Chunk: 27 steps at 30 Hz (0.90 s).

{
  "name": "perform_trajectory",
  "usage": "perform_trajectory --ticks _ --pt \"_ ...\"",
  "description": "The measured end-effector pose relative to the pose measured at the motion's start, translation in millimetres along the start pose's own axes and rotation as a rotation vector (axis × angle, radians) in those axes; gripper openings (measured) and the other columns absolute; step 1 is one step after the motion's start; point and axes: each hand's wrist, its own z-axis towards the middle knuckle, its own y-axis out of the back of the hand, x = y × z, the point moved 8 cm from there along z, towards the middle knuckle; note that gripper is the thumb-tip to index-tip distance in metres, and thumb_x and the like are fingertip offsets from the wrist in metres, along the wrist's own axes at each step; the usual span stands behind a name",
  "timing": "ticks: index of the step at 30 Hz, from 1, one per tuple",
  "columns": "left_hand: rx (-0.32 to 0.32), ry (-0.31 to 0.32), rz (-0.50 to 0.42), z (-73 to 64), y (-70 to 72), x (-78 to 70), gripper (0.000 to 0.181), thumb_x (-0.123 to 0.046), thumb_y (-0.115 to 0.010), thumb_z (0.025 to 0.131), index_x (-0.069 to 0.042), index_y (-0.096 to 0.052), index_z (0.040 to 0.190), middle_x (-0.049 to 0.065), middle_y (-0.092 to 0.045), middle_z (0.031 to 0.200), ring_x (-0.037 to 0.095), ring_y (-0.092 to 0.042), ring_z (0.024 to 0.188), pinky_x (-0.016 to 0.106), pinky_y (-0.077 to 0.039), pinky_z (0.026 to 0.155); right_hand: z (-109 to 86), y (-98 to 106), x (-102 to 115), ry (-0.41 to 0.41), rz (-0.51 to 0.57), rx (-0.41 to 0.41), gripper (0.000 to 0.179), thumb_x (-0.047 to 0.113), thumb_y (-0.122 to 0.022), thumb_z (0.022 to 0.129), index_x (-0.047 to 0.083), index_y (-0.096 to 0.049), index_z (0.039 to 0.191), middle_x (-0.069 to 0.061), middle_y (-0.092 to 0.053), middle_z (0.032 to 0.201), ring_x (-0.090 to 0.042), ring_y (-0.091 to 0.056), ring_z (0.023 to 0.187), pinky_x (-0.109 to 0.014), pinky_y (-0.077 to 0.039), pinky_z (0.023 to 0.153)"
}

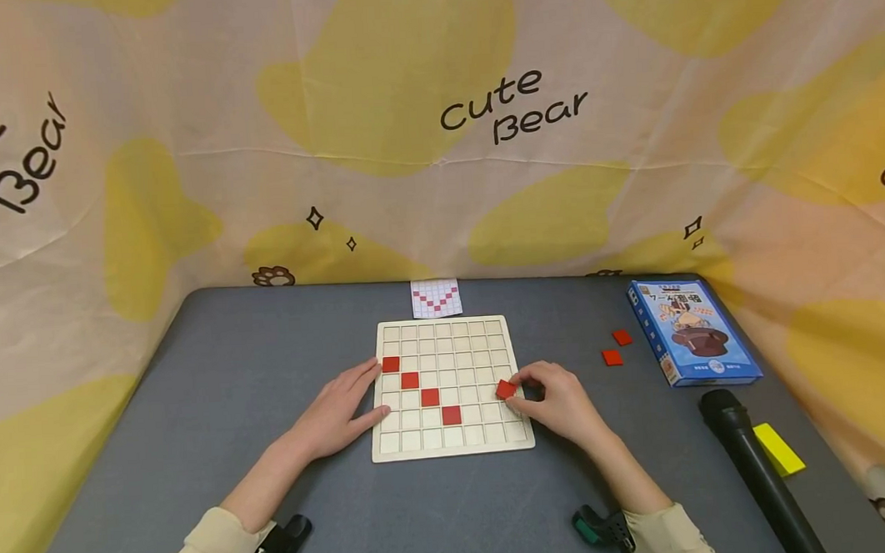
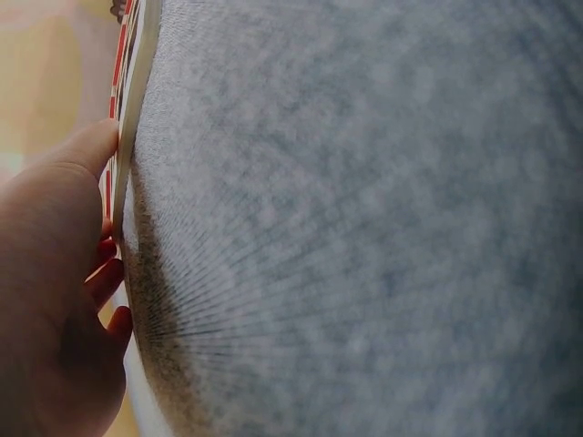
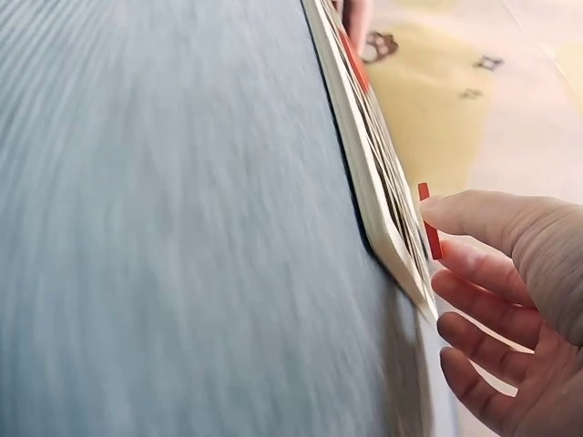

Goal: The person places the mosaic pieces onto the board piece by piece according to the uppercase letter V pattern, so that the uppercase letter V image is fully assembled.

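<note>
A cream grid board (image 1: pixel 411 440) lies on the grey table, with several red square tiles (image 1: pixel 430 397) set in its cells along a falling diagonal. My left hand (image 1: pixel 337 411) rests at the board's left edge, fingers extended and thumb tip on the rim; the left wrist view shows this hand (image 2: pixel 64 264) against the board's side. Between thumb and fingers, my right hand (image 1: pixel 562 401) pinches a red square tile (image 1: pixel 505 389) over the board's right columns. In the right wrist view that tile (image 3: pixel 430 221) is tilted on edge, raised above the board surface.
A small pattern card (image 1: pixel 436 298) lies behind the board. Two loose red tiles (image 1: pixel 613 357) are to the right, near a blue box (image 1: pixel 693 330). A black microphone (image 1: pixel 756 469) and a yellow block (image 1: pixel 779 449) lie at the right. A printed cloth (image 1: pixel 376 146) hangs behind the table.
</note>
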Motion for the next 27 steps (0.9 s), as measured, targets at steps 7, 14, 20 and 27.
perform_trajectory --ticks 7,14,20,27 --pt "0.001 -0.006 0.005 1.2 -0.4 0.5 0.074 -0.044 -0.062 0.094 -0.003 -0.035 0.151 0.014 -0.032 0.155 0.034 -0.034 0.138 0.056 -0.030 0.108 10.1 -20 23 0.087 0.018 0.033 0.019 0.020 -0.083 0.077 0.019 -0.072 0.092 0.006 -0.067 0.099 -0.016 -0.055 0.092 -0.037 -0.046 0.080" --pt "0.001 -0.004 0.000 1.4 -0.4 1.8 0.075 -0.044 -0.062 0.094 -0.003 -0.035 0.151 0.013 -0.032 0.155 0.034 -0.034 0.138 0.055 -0.030 0.108 17.8 -31 32 0.127 0.030 0.059 0.019 0.018 -0.081 0.077 0.017 -0.073 0.094 0.004 -0.067 0.100 -0.017 -0.054 0.096 -0.039 -0.046 0.085" --pt "0.001 -0.004 0.004 1.1 -0.6 1.8 0.075 -0.045 -0.062 0.094 -0.003 -0.035 0.151 0.013 -0.033 0.155 0.034 -0.035 0.138 0.056 -0.030 0.108 21.5 -37 35 0.147 0.045 0.085 0.019 0.016 -0.080 0.078 0.014 -0.074 0.096 0.002 -0.067 0.103 -0.019 -0.053 0.100 -0.040 -0.045 0.089" --pt "0.002 -0.001 -0.003 1.3 -0.4 1.9 0.075 -0.045 -0.062 0.094 -0.004 -0.035 0.151 0.013 -0.033 0.155 0.034 -0.035 0.138 0.056 -0.030 0.108 21.2 -34 36 0.156 0.058 0.084 0.018 0.015 -0.079 0.081 0.013 -0.074 0.098 0.001 -0.067 0.106 -0.020 -0.054 0.102 -0.042 -0.044 0.090"
